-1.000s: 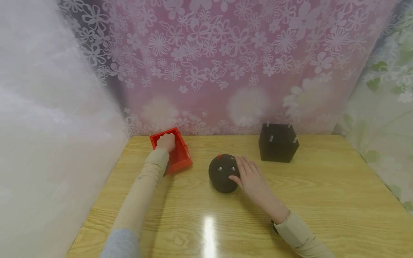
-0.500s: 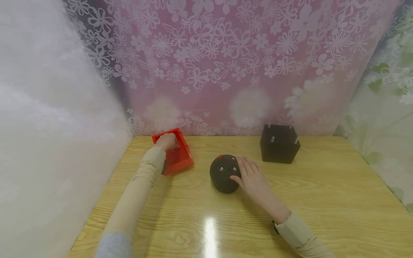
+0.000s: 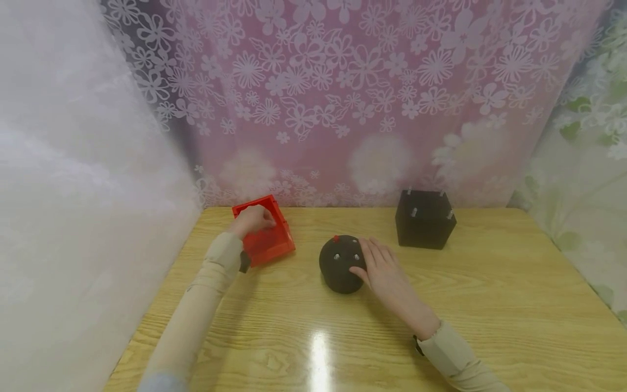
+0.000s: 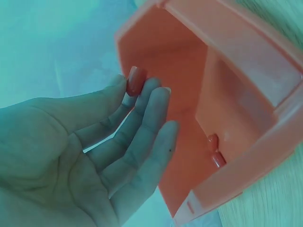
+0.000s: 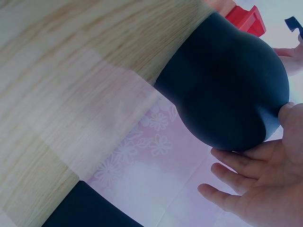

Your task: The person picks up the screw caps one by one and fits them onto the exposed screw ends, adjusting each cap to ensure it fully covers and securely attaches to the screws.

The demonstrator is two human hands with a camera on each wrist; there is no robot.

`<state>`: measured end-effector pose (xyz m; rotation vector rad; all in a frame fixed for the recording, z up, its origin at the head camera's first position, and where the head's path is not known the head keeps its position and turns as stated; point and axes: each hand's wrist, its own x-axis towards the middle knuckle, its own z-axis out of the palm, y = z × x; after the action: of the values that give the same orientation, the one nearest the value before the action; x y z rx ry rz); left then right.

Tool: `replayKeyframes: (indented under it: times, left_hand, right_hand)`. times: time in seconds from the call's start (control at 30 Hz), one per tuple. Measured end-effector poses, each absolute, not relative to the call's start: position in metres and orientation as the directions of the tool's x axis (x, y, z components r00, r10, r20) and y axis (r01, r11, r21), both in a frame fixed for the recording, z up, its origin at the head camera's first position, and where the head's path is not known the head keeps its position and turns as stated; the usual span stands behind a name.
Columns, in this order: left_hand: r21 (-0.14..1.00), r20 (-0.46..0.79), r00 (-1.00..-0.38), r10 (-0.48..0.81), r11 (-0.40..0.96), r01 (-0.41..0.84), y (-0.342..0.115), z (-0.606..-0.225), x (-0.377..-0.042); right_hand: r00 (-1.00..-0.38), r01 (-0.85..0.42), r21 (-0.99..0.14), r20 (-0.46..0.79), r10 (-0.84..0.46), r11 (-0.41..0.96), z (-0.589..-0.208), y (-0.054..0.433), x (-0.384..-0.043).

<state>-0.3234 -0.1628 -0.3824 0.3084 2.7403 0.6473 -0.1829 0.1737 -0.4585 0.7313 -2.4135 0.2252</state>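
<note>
My left hand point(image 3: 251, 219) is over the open red bin point(image 3: 275, 252). In the left wrist view, its thumb and fingertips pinch a small red cylindrical piece point(image 4: 136, 81). Two similar red pieces point(image 4: 216, 151) lie inside the bin. My right hand point(image 3: 389, 277) holds the side of a black round-topped stand point(image 3: 340, 276) between thumb and index finger, the other fingers spread. Several small clear pegs and one red piece point(image 3: 336, 238) sit on top of that stand. The right wrist view shows its rounded body point(image 5: 236, 90) above a narrower neck.
A black box-shaped block point(image 3: 422, 234) with several clear pegs stands at the back right of the wooden table point(image 3: 274, 332). A pink flowered curtain point(image 3: 313, 109) hangs right behind the table, with pale sheets on both sides.
My left hand has come up out of the red bin and slightly back, the pinched fingertips now showing. My right hand stays on the black stand; the whole view has shifted a little.
</note>
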Motion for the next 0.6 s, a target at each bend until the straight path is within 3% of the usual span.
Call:
replayKeyframes:
  times: [0.37, 0.6]
  left_hand:
    - [0.609, -0.191, -0.926, 0.326, 0.779, 0.148, -0.161, -0.38, -0.306]
    - [0.715, -0.129, -0.93, 0.343, 0.682, 0.152, -0.155, -0.38, -0.291]
  right_hand:
    - [-0.713, -0.535, -0.02, 0.548, -0.438, 0.845, -0.456, 0.174, -0.181]
    - [-0.68, -0.544, 0.005, 0.584, -0.444, 0.839, -0.456, 0.173, -0.181]
